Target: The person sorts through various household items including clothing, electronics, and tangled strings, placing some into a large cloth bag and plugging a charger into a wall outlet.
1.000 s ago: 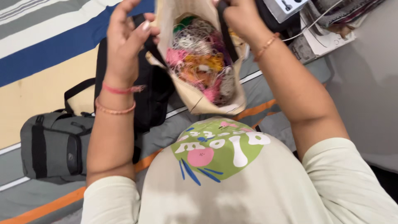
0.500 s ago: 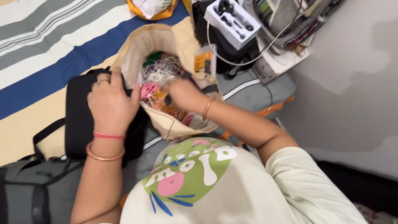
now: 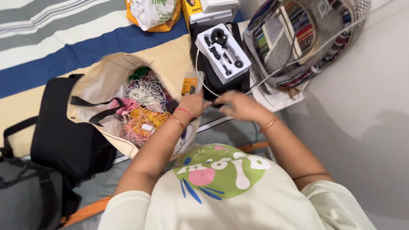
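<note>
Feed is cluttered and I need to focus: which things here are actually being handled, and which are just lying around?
In hand:
left hand and right hand, meeting over a small dark item, too blurred to identify
beige tote bag of coloured cords, beside the left wrist

Lying about:
black bag
white moulded tray
striped woven bag
orange and white pouch

Tote bag (image 3: 106, 85) lay open on the bedspread (image 3: 64, 34), cable bundles (image 3: 142, 108) inside. Backpack (image 3: 64, 136) sat left of it, partly beneath. Moulded tray (image 3: 222, 53) rested on a case (image 3: 221, 83) to its right; woven bag (image 3: 298, 38) further right, against the wall (image 3: 366, 106).
</note>
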